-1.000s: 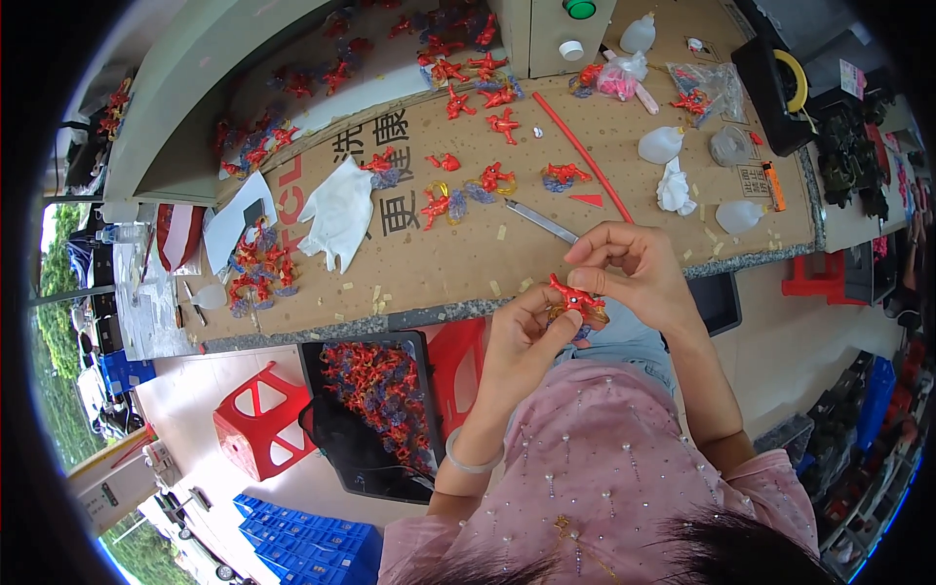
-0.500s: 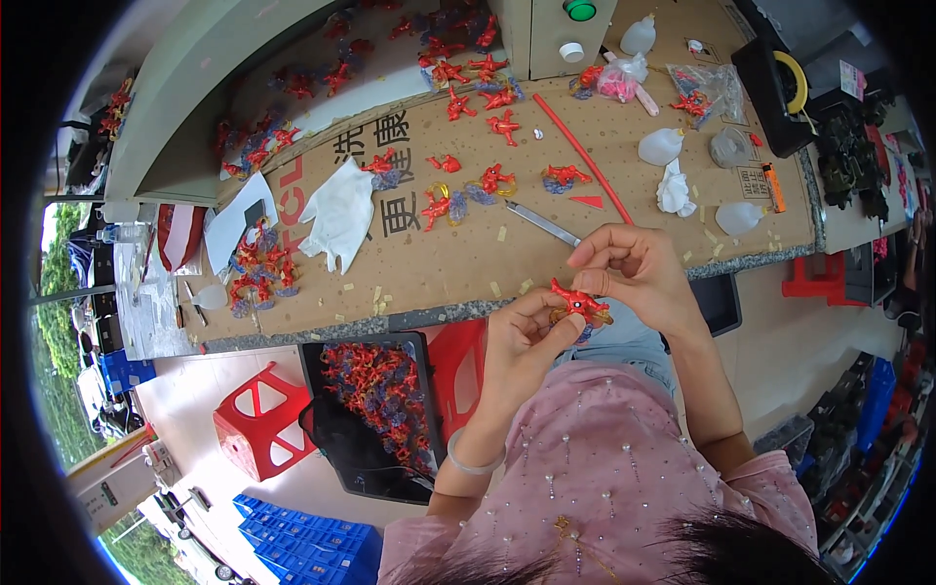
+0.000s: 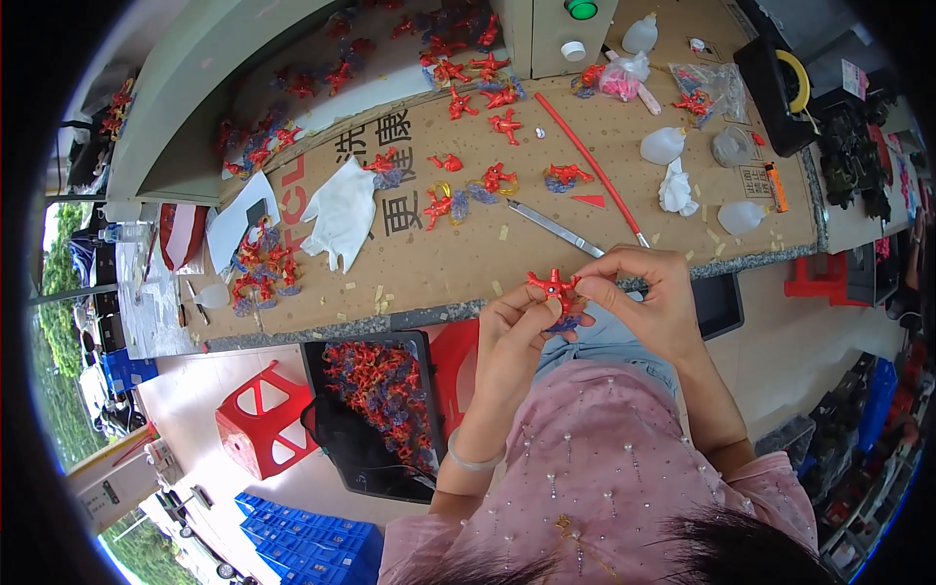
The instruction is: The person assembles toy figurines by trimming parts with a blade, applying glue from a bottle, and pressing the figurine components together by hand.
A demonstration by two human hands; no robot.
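A small red toy figure (image 3: 555,290) with a bluish translucent part below it is held just in front of the table edge. My left hand (image 3: 520,320) is closed round its lower body, thumb on its front. The fingertips of my right hand (image 3: 643,294) pinch together at the figure's right-hand limb. On the cardboard beyond lies a slim metal tweezers-like tool (image 3: 556,229), close to a long red brush (image 3: 592,161). Several similar figures (image 3: 497,179) with yellow or blue translucent parts lie loose around there.
A white glove (image 3: 340,213) and a heap of figures (image 3: 263,265) lie on the left. Clear squeeze bottles (image 3: 663,145) and a crumpled tissue (image 3: 677,188) stand right. Below the granite edge (image 3: 390,322) are a figure-filled black bin (image 3: 426,370) and a red stool (image 3: 261,419).
The figure has turned more upright and shifted slightly left and up in my left hand. My right fingers have come down from above it to its side. The brush tip is now uncovered.
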